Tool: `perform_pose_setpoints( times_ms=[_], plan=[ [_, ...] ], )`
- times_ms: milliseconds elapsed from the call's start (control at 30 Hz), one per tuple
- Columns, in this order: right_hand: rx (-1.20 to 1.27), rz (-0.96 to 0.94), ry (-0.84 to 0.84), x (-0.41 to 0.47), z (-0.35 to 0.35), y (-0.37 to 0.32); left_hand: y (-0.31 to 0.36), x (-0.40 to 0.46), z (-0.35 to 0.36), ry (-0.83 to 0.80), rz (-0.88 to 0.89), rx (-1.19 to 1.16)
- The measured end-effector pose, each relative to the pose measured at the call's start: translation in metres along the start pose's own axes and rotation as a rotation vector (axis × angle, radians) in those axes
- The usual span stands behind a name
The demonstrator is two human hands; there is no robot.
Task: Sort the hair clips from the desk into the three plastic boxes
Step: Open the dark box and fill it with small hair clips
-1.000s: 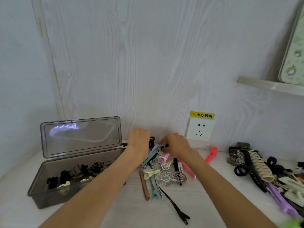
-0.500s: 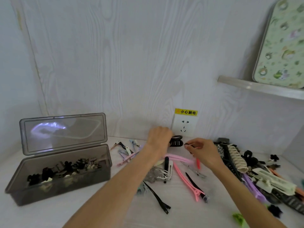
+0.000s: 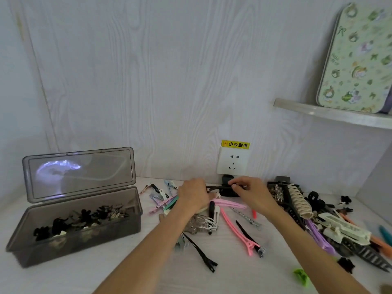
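While the smoky plastic box (image 3: 74, 225) sits lid-up at the counter's (image 3: 63, 279) left with small dark clips inside, the left hand (image 3: 194, 195) and right hand (image 3: 250, 190) pinch 1 long black clip (image 3: 222, 187) between them; loose hair clips (image 3: 233, 221) spread rightward.

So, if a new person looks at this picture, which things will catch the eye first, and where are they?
Probably the two hands, left hand and right hand, meeting at the back of the desk below the wall socket, both on a black clip. Next, the open smoky plastic box of dark clips at the left, and the pink clip lying in the middle.
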State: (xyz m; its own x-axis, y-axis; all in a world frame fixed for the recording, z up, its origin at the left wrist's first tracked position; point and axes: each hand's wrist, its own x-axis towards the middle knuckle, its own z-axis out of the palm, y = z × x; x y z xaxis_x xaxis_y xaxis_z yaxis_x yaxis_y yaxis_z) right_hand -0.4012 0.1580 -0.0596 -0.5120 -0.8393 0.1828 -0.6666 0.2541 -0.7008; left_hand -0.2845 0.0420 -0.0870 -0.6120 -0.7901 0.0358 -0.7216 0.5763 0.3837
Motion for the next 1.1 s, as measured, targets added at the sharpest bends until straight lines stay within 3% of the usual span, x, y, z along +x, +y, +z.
perform_pose_setpoints(
  times_ms=[100,233,533,767,1100],
  plan=[
    [-0.177,-0.028,-0.086,0.0,0.01,0.002,0.003,0.003,0.0,-0.1,-0.024,-0.166],
    [-0.175,0.002,-0.093,-0.001,0.008,0.004,0.007,0.006,0.006,-0.155,-0.052,-0.343],
    [-0.075,0.101,-0.081,0.003,0.004,0.004,0.027,0.006,0.014,-0.048,-0.113,-0.177],
    [0.008,0.219,-0.028,0.005,0.0,0.012,0.029,0.008,0.001,-0.164,-0.083,-0.259],
    [0.127,0.226,0.037,0.006,0.005,0.006,0.014,-0.02,-0.022,0.14,0.048,-0.361]
  ],
)
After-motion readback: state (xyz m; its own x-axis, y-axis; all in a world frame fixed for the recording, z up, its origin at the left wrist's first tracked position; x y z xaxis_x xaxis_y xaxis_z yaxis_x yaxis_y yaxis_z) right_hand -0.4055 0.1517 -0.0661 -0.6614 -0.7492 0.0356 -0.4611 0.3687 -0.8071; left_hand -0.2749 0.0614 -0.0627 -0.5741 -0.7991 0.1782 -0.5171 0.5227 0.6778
